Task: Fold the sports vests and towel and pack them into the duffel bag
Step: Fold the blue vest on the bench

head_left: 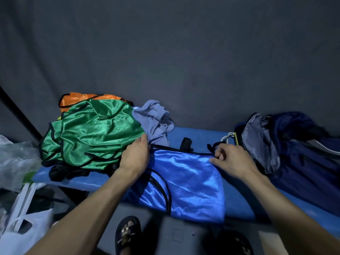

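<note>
Folding has barely begun: the left hand rests open-fingered and the right hand pinches the far edge of the blue vest on the worktop, while green vest, orange vest and towel lie crumpled, duffel bag open at right.

Blue vest flat at centre; green vest crumpled left; towel bunched behind; duffel bag right.

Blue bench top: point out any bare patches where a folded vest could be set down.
One bare strip of blue bench top lies behind the blue vest, between the grey towel and the duffel bag; a small black object sits there. The left end is crowded by the green vest.
</note>
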A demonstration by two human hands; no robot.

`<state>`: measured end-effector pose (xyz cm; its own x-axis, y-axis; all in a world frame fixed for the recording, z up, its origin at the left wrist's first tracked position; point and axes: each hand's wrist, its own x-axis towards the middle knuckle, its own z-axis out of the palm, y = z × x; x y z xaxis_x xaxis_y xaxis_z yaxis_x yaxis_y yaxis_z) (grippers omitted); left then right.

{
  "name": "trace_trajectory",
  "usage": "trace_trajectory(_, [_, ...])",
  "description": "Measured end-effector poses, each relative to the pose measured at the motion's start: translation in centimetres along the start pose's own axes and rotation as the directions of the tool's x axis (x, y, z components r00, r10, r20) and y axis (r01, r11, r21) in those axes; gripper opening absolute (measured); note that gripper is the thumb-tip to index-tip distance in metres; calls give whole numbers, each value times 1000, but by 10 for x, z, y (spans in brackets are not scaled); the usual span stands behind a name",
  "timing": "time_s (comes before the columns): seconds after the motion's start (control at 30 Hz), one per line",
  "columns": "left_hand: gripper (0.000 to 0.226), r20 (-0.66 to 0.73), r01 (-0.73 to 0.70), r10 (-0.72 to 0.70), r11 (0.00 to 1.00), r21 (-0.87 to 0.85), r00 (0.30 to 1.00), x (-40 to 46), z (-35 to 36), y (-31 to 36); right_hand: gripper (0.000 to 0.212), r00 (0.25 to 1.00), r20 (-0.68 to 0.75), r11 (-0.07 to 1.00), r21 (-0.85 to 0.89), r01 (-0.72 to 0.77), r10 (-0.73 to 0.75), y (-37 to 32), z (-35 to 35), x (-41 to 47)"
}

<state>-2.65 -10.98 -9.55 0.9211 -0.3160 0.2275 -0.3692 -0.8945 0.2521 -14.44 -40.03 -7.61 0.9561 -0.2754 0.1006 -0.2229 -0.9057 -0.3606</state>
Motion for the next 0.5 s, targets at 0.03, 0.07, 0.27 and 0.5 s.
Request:
trace_trajectory(0.03, [16, -5, -6, 6, 1000, 19, 1000, 0, 1, 2, 28, 1000, -5, 1000, 4, -12, 12, 3, 1, -2])
trace_trajectory(0.07, [16, -4, -6, 6, 1000, 30, 1000, -1, 1, 4, 26, 1000, -20, 1000, 9, -13, 13, 4, 4, -3])
trace_trajectory(0.27, [12, 1, 84, -84, 992, -99, 996, 6, 6, -5, 13, 997, -71, 997, 75, 14, -9, 0, 13, 0])
trace_trajectory(0.5, [5, 64, 153, -151, 988, -23, 986, 19, 11, -3, 30, 987, 113, 975, 176, -135, 116, 6, 23, 23])
